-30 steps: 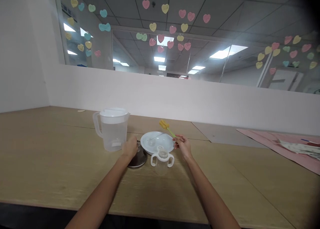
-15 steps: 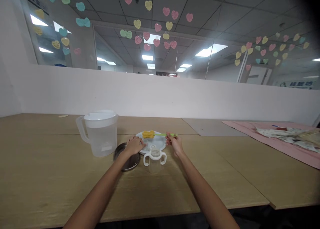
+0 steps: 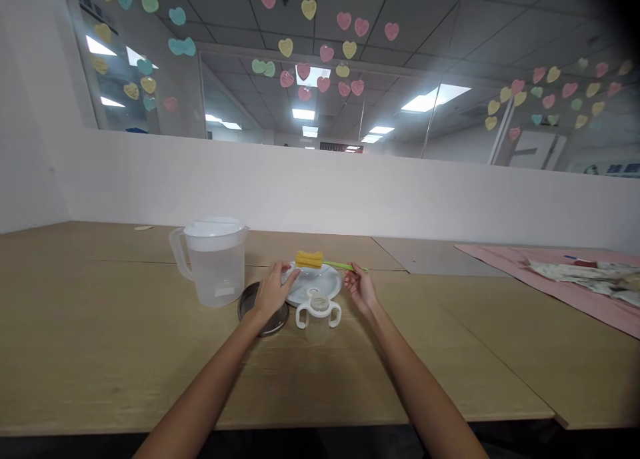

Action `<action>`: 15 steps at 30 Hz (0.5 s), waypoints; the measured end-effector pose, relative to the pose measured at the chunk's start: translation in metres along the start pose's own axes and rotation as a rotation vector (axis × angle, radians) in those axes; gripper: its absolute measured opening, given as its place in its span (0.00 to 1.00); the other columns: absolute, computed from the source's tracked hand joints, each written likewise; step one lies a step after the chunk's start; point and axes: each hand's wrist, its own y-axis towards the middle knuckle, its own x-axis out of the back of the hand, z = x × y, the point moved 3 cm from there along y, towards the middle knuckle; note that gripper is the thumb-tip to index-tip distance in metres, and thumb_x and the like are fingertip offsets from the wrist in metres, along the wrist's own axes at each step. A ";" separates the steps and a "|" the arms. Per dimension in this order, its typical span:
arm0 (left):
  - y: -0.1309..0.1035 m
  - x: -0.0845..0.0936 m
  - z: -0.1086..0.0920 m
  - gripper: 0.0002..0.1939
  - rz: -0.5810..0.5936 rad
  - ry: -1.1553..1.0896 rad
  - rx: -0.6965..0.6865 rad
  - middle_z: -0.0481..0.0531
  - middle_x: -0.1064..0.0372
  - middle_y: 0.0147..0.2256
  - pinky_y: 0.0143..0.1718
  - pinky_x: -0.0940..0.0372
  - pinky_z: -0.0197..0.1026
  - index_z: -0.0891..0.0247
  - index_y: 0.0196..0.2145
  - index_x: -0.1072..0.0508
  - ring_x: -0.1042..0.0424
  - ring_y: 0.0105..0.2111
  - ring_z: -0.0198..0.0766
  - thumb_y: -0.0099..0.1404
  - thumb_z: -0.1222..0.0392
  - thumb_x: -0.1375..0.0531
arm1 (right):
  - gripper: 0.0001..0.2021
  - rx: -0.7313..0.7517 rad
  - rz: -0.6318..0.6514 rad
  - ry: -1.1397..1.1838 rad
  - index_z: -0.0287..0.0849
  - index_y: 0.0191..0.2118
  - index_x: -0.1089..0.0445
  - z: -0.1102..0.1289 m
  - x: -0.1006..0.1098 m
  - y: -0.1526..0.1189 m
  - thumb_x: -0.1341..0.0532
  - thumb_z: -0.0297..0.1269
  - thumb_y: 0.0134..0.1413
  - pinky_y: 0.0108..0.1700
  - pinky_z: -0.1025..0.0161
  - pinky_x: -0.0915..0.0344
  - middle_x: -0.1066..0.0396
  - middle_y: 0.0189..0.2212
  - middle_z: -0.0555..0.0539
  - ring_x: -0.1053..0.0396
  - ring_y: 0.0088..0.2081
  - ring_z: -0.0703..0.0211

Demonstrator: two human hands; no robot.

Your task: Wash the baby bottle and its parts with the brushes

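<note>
over the far edge of the white plate (image 3: pixel 327 287), that's where the sponge brush (image 3: pixel 309 259) is: lying level, yellow head to the left. my right hand (image 3: pixel 361 289) has it by the green handle (image 3: pixel 340 265), thumb and fingertips pinching near the end. a second ago the head was tipped up and away from me, left down at the dark pan (image 3: pixel 278 320). now the brush is flat and my left hand (image 3: pixel 271 293) is off the pan and up at the head, thumb and fingers spread, nothing gripped. can't tell if a fingertip touches the sponge. reads to me as both hands now on the brush job, right steadying, left free to take the head. around: two-handled cup (image 3: pixel 319 312) upright just in front of the plate, so it blocks the near side, and there's a clear piece behind it, partly hidden. pan sits under my left wrist, crowding that side. jug (image 3: pixel 220 269) upright beyond it to the left, near the hand. pink cloth (image 3: pixel 487 260) well off to the right, no obstacle. all on the wooden bench (image 3: pixel 150 365).
</note>
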 end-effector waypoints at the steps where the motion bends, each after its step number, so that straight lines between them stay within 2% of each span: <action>1: -0.001 0.001 0.000 0.21 -0.019 -0.022 -0.003 0.56 0.34 0.39 0.41 0.40 0.43 0.64 0.43 0.39 0.33 0.38 0.41 0.58 0.46 0.49 | 0.09 -0.009 0.009 0.006 0.40 0.27 0.37 0.000 0.000 0.000 0.42 0.41 0.45 0.18 0.69 0.40 0.35 0.16 0.51 0.39 0.17 0.66; 4: -0.002 0.003 0.002 0.31 -0.062 -0.043 0.008 0.56 0.36 0.40 0.41 0.39 0.43 0.64 0.48 0.46 0.33 0.40 0.42 0.52 0.47 0.41 | 0.09 -0.062 0.030 0.061 0.40 0.29 0.37 -0.001 0.001 0.001 0.41 0.40 0.45 0.19 0.70 0.40 0.34 0.18 0.51 0.39 0.17 0.67; 8: -0.001 0.006 -0.001 0.27 -0.135 0.018 -0.073 0.54 0.36 0.39 0.45 0.42 0.43 0.62 0.41 0.39 0.36 0.43 0.44 0.47 0.48 0.38 | 0.11 -0.065 0.096 0.067 0.38 0.31 0.35 -0.002 0.000 0.001 0.39 0.41 0.43 0.19 0.71 0.39 0.33 0.19 0.51 0.38 0.17 0.68; 12: -0.005 0.002 -0.007 0.25 -0.035 -0.033 -0.184 0.53 0.35 0.42 0.45 0.42 0.42 0.61 0.41 0.36 0.37 0.43 0.43 0.48 0.48 0.38 | 0.12 -0.125 0.257 0.058 0.36 0.31 0.33 -0.005 -0.004 -0.003 0.37 0.40 0.42 0.21 0.71 0.37 0.31 0.20 0.49 0.35 0.19 0.67; 15: -0.009 -0.002 -0.008 0.18 0.033 -0.088 -0.180 0.52 0.34 0.41 0.42 0.41 0.42 0.61 0.42 0.36 0.35 0.41 0.41 0.56 0.49 0.45 | 0.10 -0.182 0.300 0.130 0.37 0.31 0.33 -0.006 -0.007 -0.005 0.38 0.38 0.43 0.22 0.72 0.36 0.30 0.20 0.48 0.34 0.20 0.67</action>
